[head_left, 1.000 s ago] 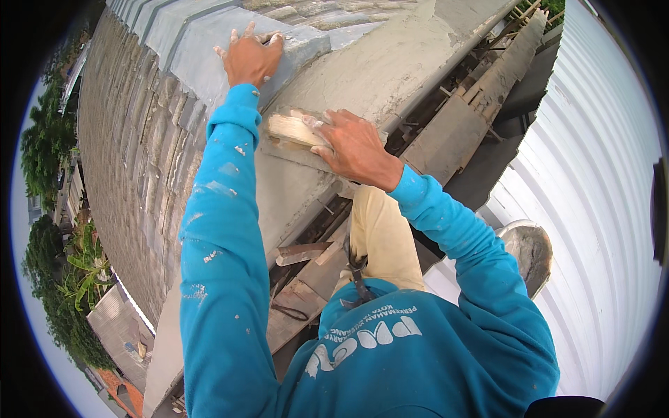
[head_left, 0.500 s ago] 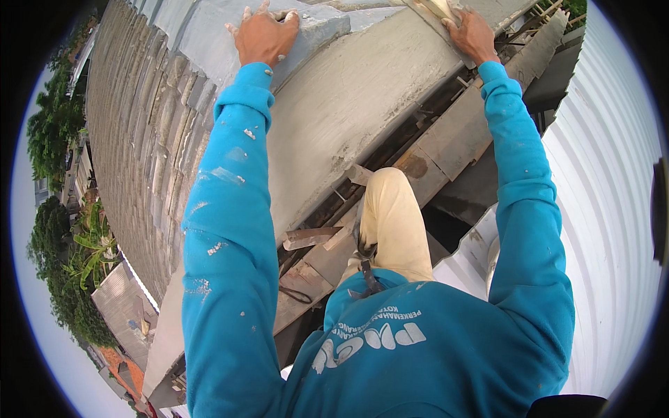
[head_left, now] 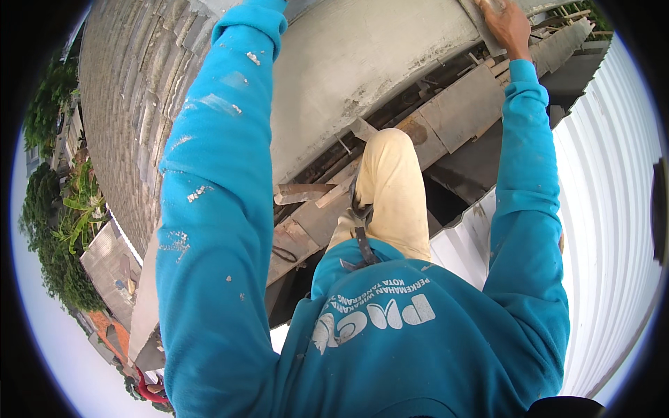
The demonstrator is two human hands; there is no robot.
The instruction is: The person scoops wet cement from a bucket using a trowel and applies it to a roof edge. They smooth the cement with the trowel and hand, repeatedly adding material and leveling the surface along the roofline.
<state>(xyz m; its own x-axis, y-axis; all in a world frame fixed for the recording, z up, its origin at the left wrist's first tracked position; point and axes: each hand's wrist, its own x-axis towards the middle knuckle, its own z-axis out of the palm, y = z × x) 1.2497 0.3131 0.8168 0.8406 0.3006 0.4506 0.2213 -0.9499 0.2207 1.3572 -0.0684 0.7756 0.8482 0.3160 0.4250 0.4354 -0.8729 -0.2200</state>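
Observation:
My left arm in its blue, plaster-spotted sleeve [head_left: 216,153] reaches up past the top edge, so the left hand is out of sight. At the upper right, my right hand [head_left: 509,29] is over the edge of the smooth grey cement surface [head_left: 369,56]. Its fingers are curled and partly cut off by the frame, so what they hold is unclear. A narrow flat strip [head_left: 481,24] lies beside that hand, across the cement. My bent knee in cream trousers [head_left: 396,181] rests below the cement's lower edge.
Rows of grey roof tiles [head_left: 132,90] slope away on the left. Boards [head_left: 463,108] and a broken wooden piece [head_left: 303,193] line the roof edge, above dark gaps [head_left: 442,202]. White corrugated sheeting [head_left: 606,188] covers the right side. Trees [head_left: 52,216] stand far left.
The view has shifted, and both arms reach further up in it. The left hand has left the picture past the top. The right hand sits higher and further right.

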